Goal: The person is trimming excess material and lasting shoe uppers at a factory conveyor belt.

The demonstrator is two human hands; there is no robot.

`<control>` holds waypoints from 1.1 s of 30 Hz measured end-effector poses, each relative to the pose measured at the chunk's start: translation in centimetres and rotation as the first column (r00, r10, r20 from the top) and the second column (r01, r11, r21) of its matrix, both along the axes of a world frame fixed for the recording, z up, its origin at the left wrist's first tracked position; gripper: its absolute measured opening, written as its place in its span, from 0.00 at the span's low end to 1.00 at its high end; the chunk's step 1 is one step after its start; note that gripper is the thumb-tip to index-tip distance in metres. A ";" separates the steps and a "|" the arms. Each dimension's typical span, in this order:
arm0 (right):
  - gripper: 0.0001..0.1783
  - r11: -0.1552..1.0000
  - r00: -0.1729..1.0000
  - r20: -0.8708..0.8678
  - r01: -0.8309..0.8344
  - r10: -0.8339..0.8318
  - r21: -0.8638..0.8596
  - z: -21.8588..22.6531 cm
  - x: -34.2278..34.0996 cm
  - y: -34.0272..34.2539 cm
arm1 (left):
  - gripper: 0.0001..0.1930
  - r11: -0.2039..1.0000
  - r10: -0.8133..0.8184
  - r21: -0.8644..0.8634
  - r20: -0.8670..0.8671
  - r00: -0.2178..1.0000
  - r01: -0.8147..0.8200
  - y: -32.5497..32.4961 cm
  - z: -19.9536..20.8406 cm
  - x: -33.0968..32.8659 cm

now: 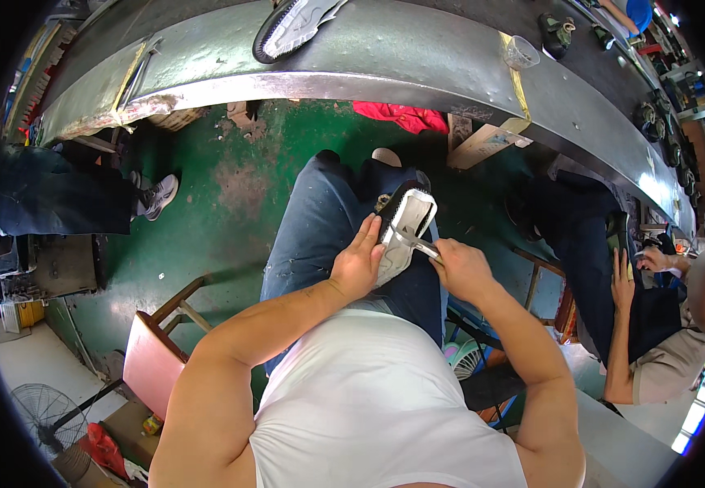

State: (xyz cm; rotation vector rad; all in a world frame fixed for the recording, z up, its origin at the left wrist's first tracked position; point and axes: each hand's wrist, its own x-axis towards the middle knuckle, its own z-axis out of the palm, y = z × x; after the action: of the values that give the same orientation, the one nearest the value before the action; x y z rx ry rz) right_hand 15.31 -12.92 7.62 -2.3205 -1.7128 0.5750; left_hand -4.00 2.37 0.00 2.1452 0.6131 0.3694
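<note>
Shoe point(404, 232) on our lap, between our left hand point(358, 262) and right hand point(460, 268). Conveyor belt point(401, 49) ahead of our knees, second shoe point(291, 26) on it. Chair point(153, 358) at our left, co-worker point(653, 325) seated at our right.

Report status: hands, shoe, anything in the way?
Left hand steadies black-and-white shoe on lap. Right hand grips thin metal tool against sole. Nothing blocking.
</note>
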 end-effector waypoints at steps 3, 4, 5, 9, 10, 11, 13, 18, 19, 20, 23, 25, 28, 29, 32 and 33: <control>0.12 0.978 0.990 -0.102 0.116 -0.099 0.174 -3.8 -0.1 -1.6 | 0.29 0.994 -0.100 0.045 -0.030 0.995 0.101 0.2 1.2 0.6; 0.13 0.981 0.985 -0.111 0.144 -0.130 0.130 -3.8 -0.5 -2.1 | 0.30 0.980 -0.179 0.076 -0.081 0.981 0.185 0.3 1.9 0.3; 0.13 0.980 0.984 -0.116 0.150 -0.135 0.129 -3.7 -0.3 -2.5 | 0.30 0.979 -0.184 0.075 -0.086 0.979 0.190 0.5 2.2 0.2; 0.13 0.979 0.952 -0.274 0.085 -0.134 -0.185 -0.6 1.6 -2.8 | 0.31 0.920 -0.318 0.135 -0.286 0.904 0.367 1.4 3.3 0.8; 0.14 0.958 0.915 -0.379 0.027 -0.138 -0.285 0.6 2.2 -2.5 | 0.31 0.914 -0.329 0.136 -0.307 0.893 0.383 1.6 3.4 0.9; 0.14 0.958 0.914 -0.381 0.025 -0.138 -0.287 1.9 2.4 -2.1 | 0.31 0.914 -0.329 0.133 -0.309 0.893 0.383 1.9 3.1 0.9; 0.15 0.946 0.866 -0.433 0.127 -0.252 -0.297 4.1 2.4 -1.6 | 0.32 0.927 -0.296 0.143 -0.292 0.910 0.347 2.2 3.0 1.0; 0.19 0.972 0.939 -0.250 0.226 -0.235 -0.064 0.2 0.3 1.2 | 0.34 0.876 -0.380 0.122 -0.423 0.823 0.467 2.2 6.1 2.8; 0.19 0.974 0.941 -0.251 0.220 -0.228 -0.059 0.4 0.3 1.4 | 0.35 0.862 -0.398 0.069 -0.522 0.754 0.502 2.4 7.4 3.0; 0.19 0.978 0.936 -0.283 0.198 -0.208 -0.063 0.8 0.3 1.6 | 0.35 0.847 -0.414 0.012 -0.612 0.674 0.531 2.6 8.1 3.1; 0.20 0.987 0.941 -0.298 0.162 -0.158 -0.010 0.0 -0.6 0.6 | 0.36 0.850 -0.457 0.066 -0.401 0.794 0.522 2.1 6.7 1.2; 0.20 0.989 0.952 -0.282 0.138 -0.120 0.044 -0.4 -0.3 0.5 | 0.37 0.900 -0.425 -0.045 -0.308 0.851 0.433 1.4 3.3 -1.2; 0.23 0.969 0.835 -0.498 0.160 -0.233 -0.186 1.0 -1.2 0.3 | 0.38 0.902 -0.102 -0.432 -0.214 0.972 -0.001 0.4 2.5 -3.5; 0.23 0.968 0.833 -0.499 0.161 -0.238 -0.193 0.6 -2.0 -0.1 | 0.38 0.899 -0.105 -0.438 -0.217 0.971 -0.001 0.6 2.3 -3.4; 0.22 0.972 0.930 -0.340 0.059 -0.137 -0.228 0.1 -3.7 -0.3 | 0.44 0.773 -0.142 -0.635 -0.192 0.971 -0.012 1.0 1.0 -3.6; 0.22 0.972 0.930 -0.342 0.052 -0.130 -0.229 0.5 -3.4 -0.1 | 0.44 0.772 -0.135 -0.635 -0.194 0.972 -0.020 0.8 0.8 -3.7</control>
State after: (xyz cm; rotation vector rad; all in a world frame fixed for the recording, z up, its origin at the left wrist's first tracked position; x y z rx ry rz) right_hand 11.95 -13.04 8.07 -2.2399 -1.4269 1.1351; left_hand -7.74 3.19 0.76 1.5444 0.6810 -0.1265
